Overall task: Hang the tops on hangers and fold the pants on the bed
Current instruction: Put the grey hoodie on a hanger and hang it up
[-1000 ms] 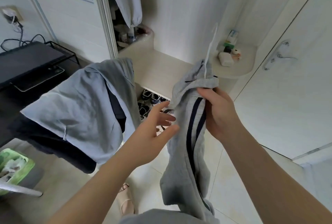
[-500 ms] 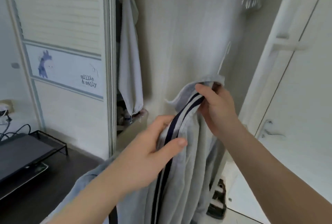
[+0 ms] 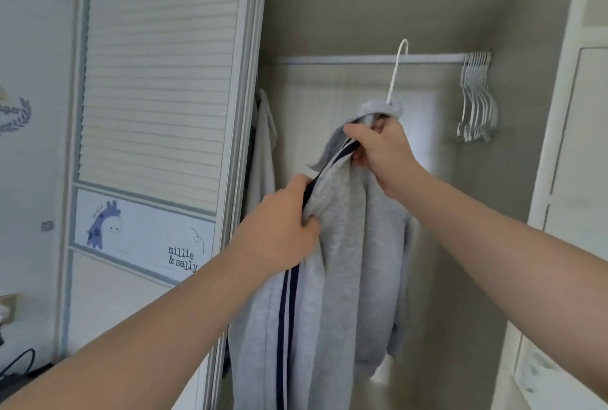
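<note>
A grey top [image 3: 348,264] with dark navy stripes hangs on a white hanger [image 3: 396,70], raised inside the open wardrobe. My right hand [image 3: 378,149] grips the top at its collar, just under the hanger's hook. The hook reaches up to the level of the wardrobe rail [image 3: 329,60] and looks just in front of it. My left hand [image 3: 279,228] grips the striped front edge lower down. The hanger's shoulders are hidden inside the fabric.
Several empty white hangers [image 3: 477,103] hang bunched at the rail's right end. A light garment [image 3: 265,146] hangs at the wardrobe's left side. A louvred sliding door [image 3: 158,80] stands to the left, white shelving [image 3: 559,179] to the right.
My view and both hands rose from the floor area up to the rail. My left hand closed on the striped edge. The top went up with its hanger.
</note>
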{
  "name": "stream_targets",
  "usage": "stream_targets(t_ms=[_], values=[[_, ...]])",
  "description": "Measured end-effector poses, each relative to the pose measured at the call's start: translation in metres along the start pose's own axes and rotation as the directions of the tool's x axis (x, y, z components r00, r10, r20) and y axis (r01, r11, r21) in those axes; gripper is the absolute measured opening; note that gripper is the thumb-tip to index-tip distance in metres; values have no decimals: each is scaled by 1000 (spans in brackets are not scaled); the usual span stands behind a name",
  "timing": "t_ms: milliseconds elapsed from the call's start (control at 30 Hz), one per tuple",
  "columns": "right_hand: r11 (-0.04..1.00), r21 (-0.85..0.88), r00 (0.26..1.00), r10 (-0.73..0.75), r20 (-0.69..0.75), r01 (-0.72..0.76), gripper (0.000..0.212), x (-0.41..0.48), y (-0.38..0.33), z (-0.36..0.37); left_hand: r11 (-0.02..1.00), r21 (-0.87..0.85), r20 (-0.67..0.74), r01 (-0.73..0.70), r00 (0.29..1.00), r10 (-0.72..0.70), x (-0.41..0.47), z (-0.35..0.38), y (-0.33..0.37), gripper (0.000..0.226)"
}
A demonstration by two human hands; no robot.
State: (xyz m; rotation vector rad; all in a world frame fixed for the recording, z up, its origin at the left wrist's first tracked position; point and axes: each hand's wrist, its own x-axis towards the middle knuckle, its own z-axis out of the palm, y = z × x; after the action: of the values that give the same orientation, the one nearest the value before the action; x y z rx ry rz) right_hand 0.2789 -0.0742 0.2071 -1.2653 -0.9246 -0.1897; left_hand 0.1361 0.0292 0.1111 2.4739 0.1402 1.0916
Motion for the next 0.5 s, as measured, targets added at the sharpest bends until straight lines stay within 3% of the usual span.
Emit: stream_targets(t_ms=[100,300,500], values=[[996,-64,998,-63,-4,62,12,46,-12,1,995,95,-45,33,999,-29,32,-3,-9,27],[979,-138,989,-151,7,150,20,134,-19,-5,963,260,-95,71,994,-47,99,1,-22,20],[978,-114,985,-174,-5,173,21,230,10,-24,918,396,-122,16,992,35,175,27,-36,18]])
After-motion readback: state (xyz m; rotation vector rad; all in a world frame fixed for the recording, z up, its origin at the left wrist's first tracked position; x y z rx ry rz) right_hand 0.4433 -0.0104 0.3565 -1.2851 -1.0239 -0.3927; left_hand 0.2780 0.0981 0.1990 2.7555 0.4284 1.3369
